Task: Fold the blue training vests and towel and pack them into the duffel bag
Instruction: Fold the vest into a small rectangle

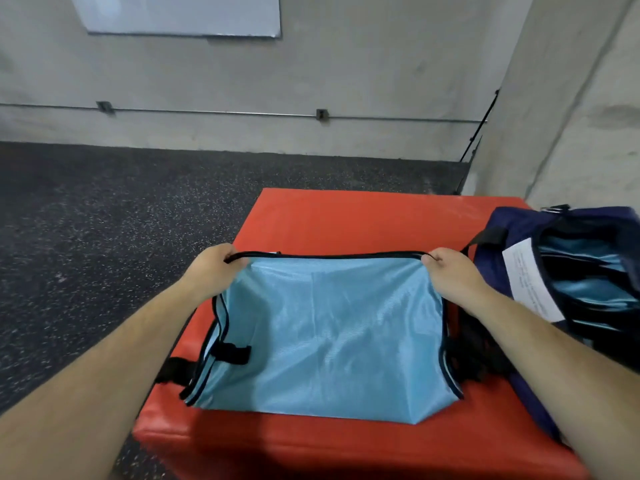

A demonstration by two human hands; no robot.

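**Both far corners pinched, vest set up for the fold**

L hand (pixel 216 263) and R hand (pixel 446 268) each have a far corner of the light-blue mesh training vest (pixel 329 334). The fingers (pixel 227 251) and thumbs are closed on the black-piped top edge, a pinch on both sides, w/ the edge drawn taut btwn them. The vest lies flat on the red vinyl-padded bench (pixel 346 216), its near hem close to the front edge. A black buckle strap (pixel 230 353) pokes out on the L side.

This looks like the fold itself, so here's how to nail it:
- Bring both corners toward the near hem at the same pace.
- Hold tension across the edge, since slick mesh probably bunches as soon as it goes slack.
- Line the piping up w/ the hem.
- Tuck the side straps inside the fold, or they'll likely bulge and snag at the bag mouth.
- Smooth it flat before lifting.

The navy fabric duffel bag (pixel 512 230) sits open on the bench's R side, just beside the R forearm. There's pale-blue cloth (pixel 588 289) inside, vests or towel, can't tell. A white paper label (pixel 530 278) shows at its opening. No towel I can pick out elsewhere.

Around the bench there's dark speckled rubber floor (pixel 104 220) and a grey concrete wall (pixel 346 74) w/ a thin metal conduit (pixel 207 112) running along it. A whiteboard (pixel 180 12) hangs top L.
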